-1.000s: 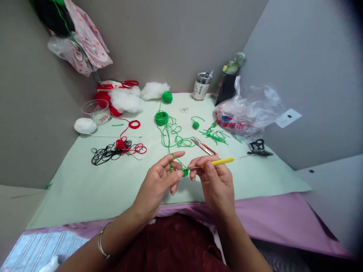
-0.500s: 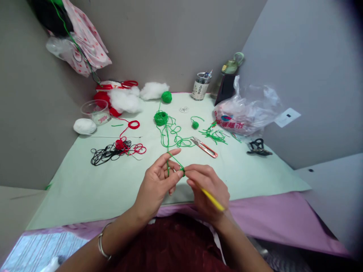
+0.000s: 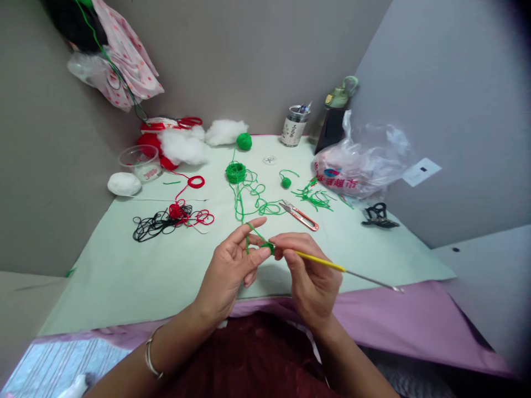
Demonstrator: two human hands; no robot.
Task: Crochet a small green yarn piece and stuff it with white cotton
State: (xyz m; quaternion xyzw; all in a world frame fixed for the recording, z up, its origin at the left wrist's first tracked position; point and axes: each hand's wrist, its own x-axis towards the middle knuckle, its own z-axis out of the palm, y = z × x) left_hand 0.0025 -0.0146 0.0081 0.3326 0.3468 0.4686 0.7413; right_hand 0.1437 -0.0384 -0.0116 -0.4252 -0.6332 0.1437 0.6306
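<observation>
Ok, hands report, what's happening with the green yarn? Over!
Left hand: pinching green stitches. Right hand: gripping yellow hook. Snips just beyond, clear of both hands.

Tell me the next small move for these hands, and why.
Probably catch the green strand with the hook: the right hand holds its near end close to the green piece, pinched by the left hand, whose raised index finger carries the strand.
</observation>
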